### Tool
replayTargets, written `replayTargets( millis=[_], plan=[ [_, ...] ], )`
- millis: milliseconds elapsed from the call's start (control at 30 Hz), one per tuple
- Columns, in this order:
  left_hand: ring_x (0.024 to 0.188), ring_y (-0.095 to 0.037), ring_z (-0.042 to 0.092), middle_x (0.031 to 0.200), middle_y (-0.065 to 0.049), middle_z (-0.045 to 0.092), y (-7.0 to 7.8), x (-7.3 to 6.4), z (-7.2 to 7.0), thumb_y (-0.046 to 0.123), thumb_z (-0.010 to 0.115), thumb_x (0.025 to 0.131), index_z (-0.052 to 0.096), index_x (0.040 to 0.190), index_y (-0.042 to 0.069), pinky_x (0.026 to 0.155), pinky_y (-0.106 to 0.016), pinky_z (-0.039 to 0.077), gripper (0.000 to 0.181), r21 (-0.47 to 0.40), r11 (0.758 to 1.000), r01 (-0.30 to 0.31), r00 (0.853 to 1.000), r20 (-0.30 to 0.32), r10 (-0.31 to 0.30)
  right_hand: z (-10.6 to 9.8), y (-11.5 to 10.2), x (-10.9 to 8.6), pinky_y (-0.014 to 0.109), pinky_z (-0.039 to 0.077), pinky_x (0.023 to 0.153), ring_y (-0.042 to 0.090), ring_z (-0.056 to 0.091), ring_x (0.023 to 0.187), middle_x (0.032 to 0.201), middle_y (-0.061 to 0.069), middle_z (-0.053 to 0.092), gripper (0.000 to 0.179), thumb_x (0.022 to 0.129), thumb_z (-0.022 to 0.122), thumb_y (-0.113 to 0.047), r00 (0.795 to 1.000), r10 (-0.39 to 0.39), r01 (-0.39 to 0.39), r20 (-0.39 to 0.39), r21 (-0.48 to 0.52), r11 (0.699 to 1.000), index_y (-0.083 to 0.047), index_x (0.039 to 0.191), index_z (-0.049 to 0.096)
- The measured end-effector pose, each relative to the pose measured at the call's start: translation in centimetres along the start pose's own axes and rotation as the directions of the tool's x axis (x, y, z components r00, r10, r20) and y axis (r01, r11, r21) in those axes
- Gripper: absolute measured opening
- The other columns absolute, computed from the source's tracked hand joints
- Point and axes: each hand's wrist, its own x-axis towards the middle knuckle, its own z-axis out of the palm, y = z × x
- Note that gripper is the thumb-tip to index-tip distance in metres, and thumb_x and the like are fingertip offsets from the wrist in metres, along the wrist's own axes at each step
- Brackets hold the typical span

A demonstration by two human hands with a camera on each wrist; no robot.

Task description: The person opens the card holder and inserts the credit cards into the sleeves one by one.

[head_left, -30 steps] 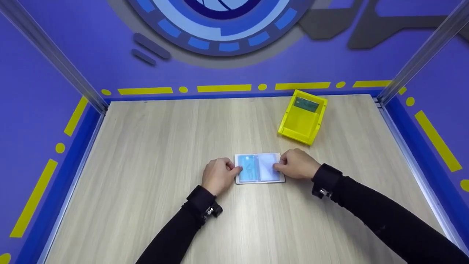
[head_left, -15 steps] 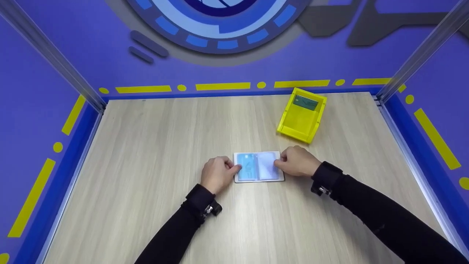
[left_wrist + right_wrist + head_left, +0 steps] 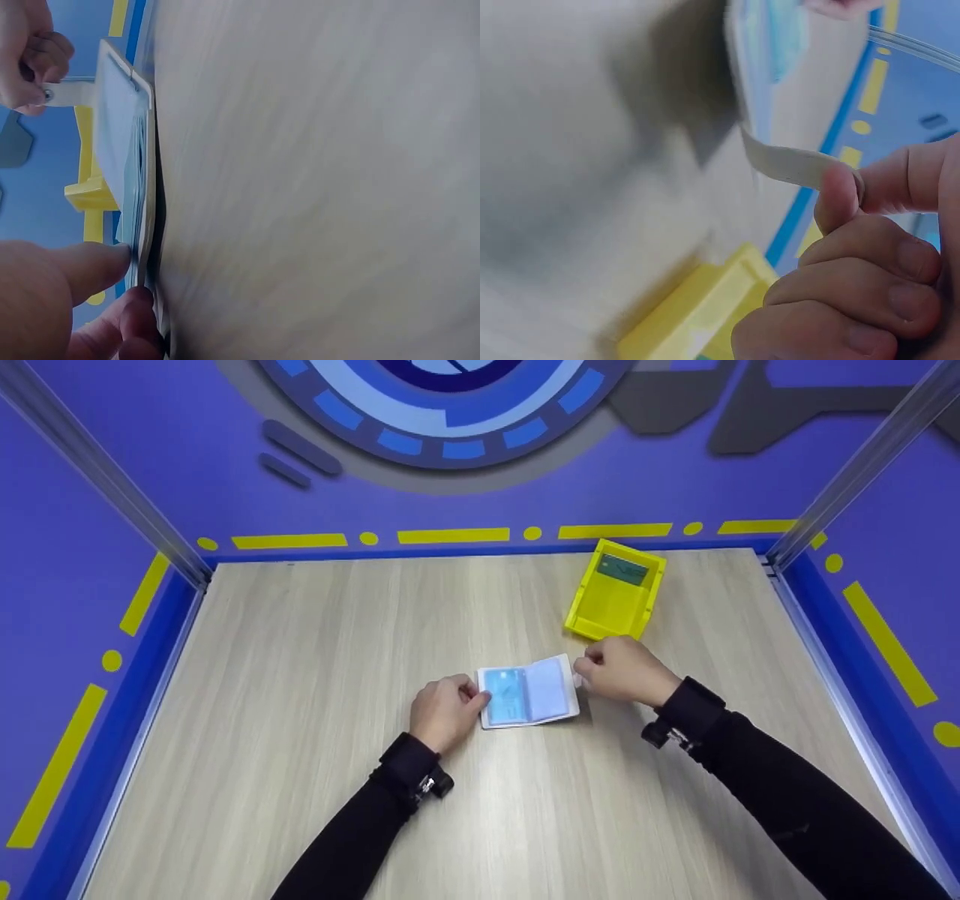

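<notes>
A white card holder (image 3: 549, 690) with clear sleeves lies spread in front of me, its right half tilted up off the table. A light-blue card (image 3: 505, 696) shows in the left sleeve. My left hand (image 3: 446, 711) pinches the left edge, thumb over the sleeves and fingers underneath, as the left wrist view shows. With thumb and index finger, my right hand (image 3: 624, 669) pinches the end of the holder's pale closing strap (image 3: 786, 163). In the left wrist view a snap shows on that strap (image 3: 73, 92). The strap is drawn out to the right.
Just beyond my right hand stands a yellow bin (image 3: 613, 604). A dark green card (image 3: 624, 570) leans against its far wall. The wood-grain table (image 3: 315, 645) is bounded by blue panels with yellow markings and metal posts (image 3: 847, 472).
My right hand has moved from the holder's right edge to its strap, shifting right and away from me. The holder's right half has lifted. My left hand keeps its place.
</notes>
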Motion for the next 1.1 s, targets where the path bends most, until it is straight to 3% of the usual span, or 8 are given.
replayTargets(
  millis=[167,267,533,700,867,967,1100],
  plan=[
    [0.066,-0.011,0.057,0.071,0.01,0.065,0.1,0.2,0.1,0.043,0.079,0.099,0.076,0.086,0.026,0.068,-0.032,0.043,0.022,0.009,1.0,-0.009,0.999,0.032,0.009,0.5,-1.3,0.0,0.031,0.045,0.067,0.02,0.055,0.073,0.078,0.003,0.062,0.035,0.108,0.054,-0.028,0.992,-0.124,0.125,-0.012,0.126,0.984,-0.008,0.087,0.072],
    [0.066,-0.011,0.057,0.071,0.01,0.064,0.1,0.2,0.2,0.042,0.08,0.099,0.076,0.086,0.026,0.067,-0.032,0.042,0.021,0.004,1.0,-0.014,0.999,0.038,0.014,1.4,-2.0,0.3,0.031,0.048,0.071,0.019,0.058,0.079,0.085,0.004,0.066,0.035,0.11,0.053,-0.027,0.987,-0.163,0.161,-0.007,0.203,0.966,-0.006,0.094,0.075],
    [0.068,-0.01,0.059,0.074,0.009,0.068,0.0,0.1,0.0,0.038,0.077,0.103,0.082,0.094,0.024,0.068,-0.033,0.044,0.018,-0.012,0.998,-0.062,0.997,0.04,0.063,3.9,-3.9,1.6,0.026,0.044,0.063,0.017,0.053,0.072,0.085,0.002,0.063,0.036,0.113,0.051,-0.026,0.979,-0.199,0.17,0.031,0.408,0.897,-0.002,0.102,0.075],
    [0.071,-0.011,0.061,0.079,0.005,0.072,-0.2,0.2,-0.4,0.035,0.074,0.104,0.084,0.098,0.021,0.07,-0.034,0.048,0.018,-0.03,0.995,-0.095,0.994,0.055,0.097,5.6,-5.1,2.5,0.024,0.043,0.061,0.013,0.051,0.071,0.086,0.003,0.062,0.035,0.113,0.051,-0.025,0.971,-0.238,0.193,0.031,0.49,0.85,0.001,0.096,0.068],
    [0.071,-0.013,0.063,0.081,0.003,0.076,-0.9,0.3,-1.1,0.032,0.074,0.104,0.085,0.1,0.018,0.074,-0.037,0.052,0.018,-0.036,0.997,-0.07,0.997,0.024,0.071,7.2,-5.9,3.1,0.023,0.04,0.057,0.011,0.047,0.065,0.082,0.001,0.059,0.036,0.113,0.051,-0.023,0.965,-0.258,0.187,0.054,0.55,0.814,0.006,0.094,0.063],
    [0.071,-0.014,0.064,0.082,0.003,0.077,-1.3,0.5,-1.6,0.032,0.074,0.104,0.084,0.099,0.017,0.073,-0.038,0.051,0.018,-0.034,0.998,-0.044,0.999,0.003,0.044,8.1,-6.1,3.5,0.023,0.039,0.057,0.01,0.047,0.062,0.079,-0.002,0.058,0.038,0.113,0.052,-0.025,0.962,-0.27,0.204,0.049,0.533,0.821,0.006,0.095,0.064],
    [0.07,-0.014,0.063,0.081,0.002,0.075,-1.8,0.7,-2.0,0.028,0.072,0.104,0.084,0.1,0.016,0.072,-0.035,0.049,0.017,-0.022,1.0,-0.007,1.0,0.004,0.007,9.1,-6.0,3.9,0.024,0.036,0.057,0.011,0.046,0.06,0.071,-0.007,0.053,0.045,0.115,0.056,-0.039,0.961,-0.273,0.221,0.049,0.461,0.859,-0.001,0.093,0.067]
  ],
)
